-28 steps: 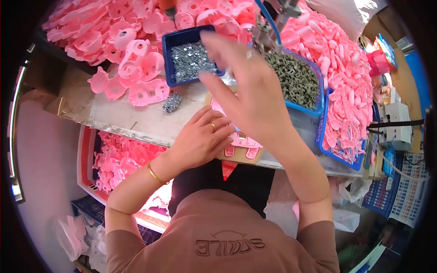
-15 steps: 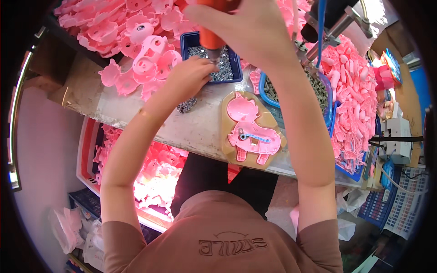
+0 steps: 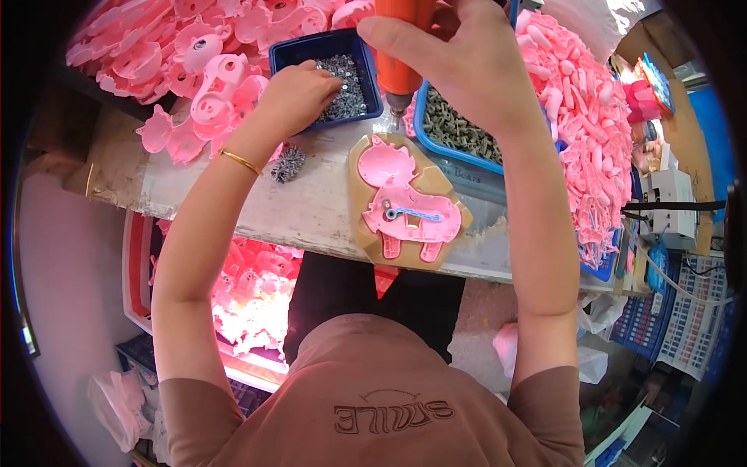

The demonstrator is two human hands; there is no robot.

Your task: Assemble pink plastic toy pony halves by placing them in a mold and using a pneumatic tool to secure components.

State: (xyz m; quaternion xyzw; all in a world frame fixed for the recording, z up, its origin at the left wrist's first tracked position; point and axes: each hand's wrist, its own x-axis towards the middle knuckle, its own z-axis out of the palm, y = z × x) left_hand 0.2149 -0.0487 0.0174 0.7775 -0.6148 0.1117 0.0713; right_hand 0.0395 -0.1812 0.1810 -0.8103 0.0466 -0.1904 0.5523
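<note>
My right hand (image 3: 459, 66) grips an orange power screwdriver (image 3: 405, 62), held upright with its bit pointing down beside the screw tray. My left hand (image 3: 299, 97) reaches into the dark blue tray (image 3: 362, 118) of small silvery screws (image 3: 352, 97); its fingers are curled together, and what lies between them is hidden. In front of me, a tan fixture (image 3: 366, 229) cradles a pink animal-shaped plastic shell (image 3: 416, 218). Inside the shell lie a small round dark part (image 3: 391, 214) and a light blue strip (image 3: 424, 215).
Pink shell halves (image 3: 194, 93) heap up at the far left. A blue basin (image 3: 451, 159) of small greyish parts (image 3: 455, 128) stands right of the driver, by a pile of pink pieces (image 3: 552, 156). A spiky grey clump (image 3: 288, 164) lies near my left wrist.
The screwdriver has moved right, away from over the screw tray. My left hand has left the driver's tip and now dips among the screws. The view has shifted slightly.
</note>
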